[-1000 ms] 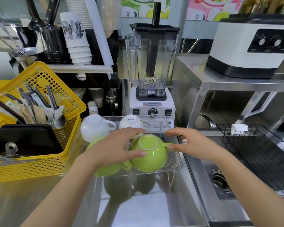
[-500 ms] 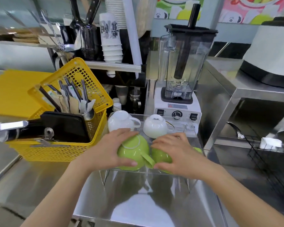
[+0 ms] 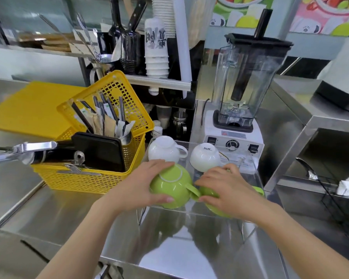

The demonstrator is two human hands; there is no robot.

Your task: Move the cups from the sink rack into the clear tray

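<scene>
The clear tray [image 3: 255, 168] stands on short legs on the steel counter. Upside down at its back are two white cups [image 3: 164, 149] [image 3: 205, 158]. At its front lie two green cups, also upside down. My left hand [image 3: 141, 188] is shut on the left green cup [image 3: 173, 186], thumb at its near side. My right hand [image 3: 226, 190] covers and grips the right green cup [image 3: 209, 193], most of which is hidden. The black wire sink rack [image 3: 330, 198] is at the right edge; no cups show in it.
A yellow basket [image 3: 89, 178] with cutlery and a black tray stands left of the clear tray. A blender [image 3: 242, 93] is right behind it. A steel shelf [image 3: 310, 121] rises at the right, above the sink. Bare steel counter lies in front.
The view has swung left, away from the sink. My right hand came down over the right green cup and both hands settled the green cups side by side in the tray.
</scene>
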